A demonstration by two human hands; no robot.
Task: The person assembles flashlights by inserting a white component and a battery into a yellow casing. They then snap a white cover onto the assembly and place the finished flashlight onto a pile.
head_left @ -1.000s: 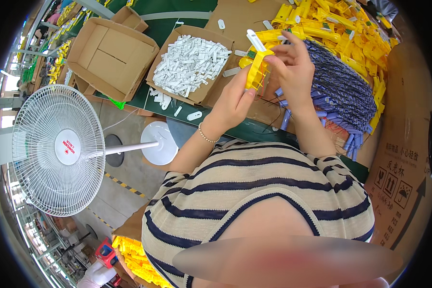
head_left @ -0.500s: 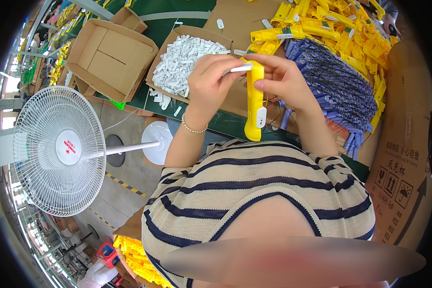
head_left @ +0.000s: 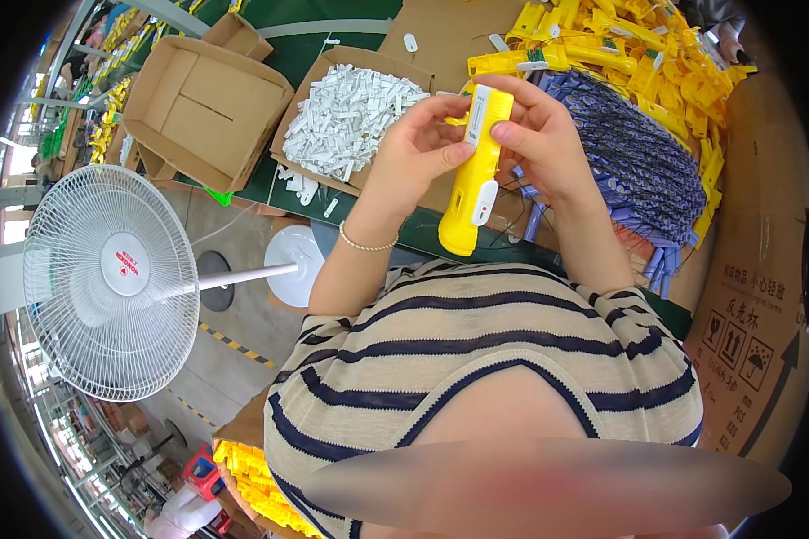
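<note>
Together, both hands pinch one yellow plastic housing (head_left: 461, 216) in front of the striped top, thumbs toward the camera and fingers bent, neither palm closed into a fist. At the left, the left hand (head_left: 418, 157) sets its thumb tip by the lower end of a white strip (head_left: 484, 117) lying along the housing's upper part; the right hand (head_left: 548, 148) grips the opposite edge with its thumb. Farther down the housing sits a white rounded piece (head_left: 484, 205) with a small red mark.

Beneath them is the green bench (head_left: 422, 232). Left of the hands, a shallow cardboard box (head_left: 377, 61) holds loose white pieces (head_left: 355, 121), with another open box (head_left: 202, 108) beside it. Right of the hands lie blue-violet cylinders (head_left: 634, 153) with dark wires, and beyond them a heap of yellow housings (head_left: 661, 67). Farther left stands a white fan (head_left: 112, 283); a large printed carton (head_left: 755, 225) rises at the right.
</note>
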